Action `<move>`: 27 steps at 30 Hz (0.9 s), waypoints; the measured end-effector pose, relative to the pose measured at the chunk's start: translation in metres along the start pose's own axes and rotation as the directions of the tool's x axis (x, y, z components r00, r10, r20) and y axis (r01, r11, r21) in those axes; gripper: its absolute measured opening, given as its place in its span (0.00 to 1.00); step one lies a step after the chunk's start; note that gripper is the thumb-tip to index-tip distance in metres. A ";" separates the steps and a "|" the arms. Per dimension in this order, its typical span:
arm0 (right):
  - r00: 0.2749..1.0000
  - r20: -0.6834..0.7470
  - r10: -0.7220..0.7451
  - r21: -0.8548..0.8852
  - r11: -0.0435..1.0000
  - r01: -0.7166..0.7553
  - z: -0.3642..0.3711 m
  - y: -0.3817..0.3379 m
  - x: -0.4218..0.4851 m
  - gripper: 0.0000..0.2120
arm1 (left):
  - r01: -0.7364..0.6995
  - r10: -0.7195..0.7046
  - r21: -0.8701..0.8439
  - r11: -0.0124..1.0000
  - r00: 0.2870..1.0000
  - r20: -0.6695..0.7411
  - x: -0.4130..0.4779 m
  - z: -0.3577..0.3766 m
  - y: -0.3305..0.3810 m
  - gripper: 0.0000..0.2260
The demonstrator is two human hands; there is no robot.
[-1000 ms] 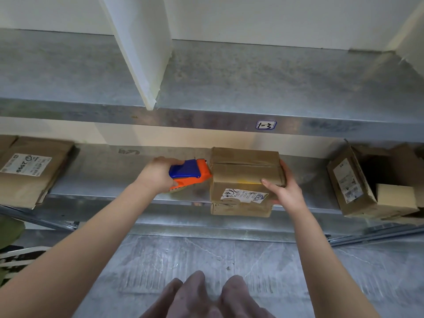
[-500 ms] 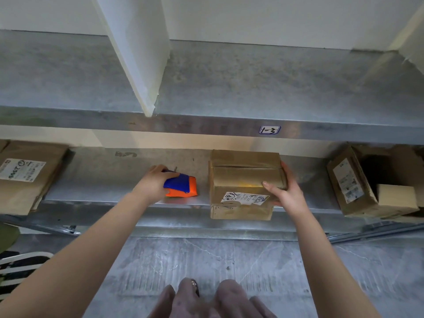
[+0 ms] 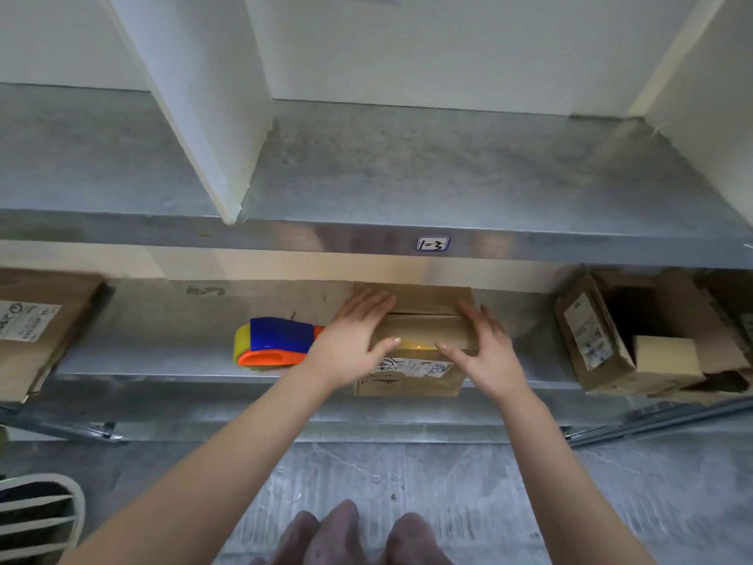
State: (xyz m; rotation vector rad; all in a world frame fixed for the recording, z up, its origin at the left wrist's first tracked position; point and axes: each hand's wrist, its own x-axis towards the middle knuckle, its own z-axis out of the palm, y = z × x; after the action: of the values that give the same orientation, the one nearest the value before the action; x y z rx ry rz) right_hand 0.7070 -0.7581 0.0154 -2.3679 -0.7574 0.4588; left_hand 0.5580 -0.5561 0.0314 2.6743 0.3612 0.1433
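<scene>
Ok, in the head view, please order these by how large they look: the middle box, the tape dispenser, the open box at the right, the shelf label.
1. open box
2. middle box, partly covered by the left hand and right hand
3. tape dispenser
4. shelf label, clearly the smallest

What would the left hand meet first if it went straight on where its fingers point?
The left hand lies on the cardboard box, fingers pointing backward. Going on, it would likely slide over the box top to the shelf's back wall; depth is unclear.
</scene>
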 end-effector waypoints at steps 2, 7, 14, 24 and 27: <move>0.996 0.011 -0.093 -0.135 0.986 0.093 0.002 -0.003 0.003 0.34 | -0.041 0.039 0.066 0.997 0.999 0.032 0.008 0.015 0.013 0.33; 0.981 0.107 -0.160 -0.248 0.952 0.182 0.013 -0.011 0.008 0.38 | -0.038 0.028 0.188 0.981 0.998 0.057 0.017 0.033 0.017 0.30; 0.993 0.096 -0.069 0.015 0.998 0.068 -0.003 -0.002 0.009 0.38 | 0.296 -0.310 -0.330 0.896 0.951 0.012 -0.012 0.028 0.002 0.22; 0.982 0.167 -0.088 0.331 0.943 0.029 -0.018 0.032 0.013 0.41 | 0.342 -0.359 -0.443 0.829 0.932 0.048 -0.019 0.016 0.001 0.44; 0.958 0.246 -0.149 0.357 0.933 0.053 -0.019 0.030 0.018 0.38 | 0.290 -0.228 -0.222 0.931 0.936 0.267 -0.004 -0.007 -0.019 0.49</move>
State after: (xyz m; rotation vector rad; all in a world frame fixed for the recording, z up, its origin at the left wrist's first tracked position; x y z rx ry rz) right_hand 0.7423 -0.7749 0.0085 -1.9486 -0.8390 0.8127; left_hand 0.5487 -0.5375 0.0296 2.3260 0.5746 -0.1975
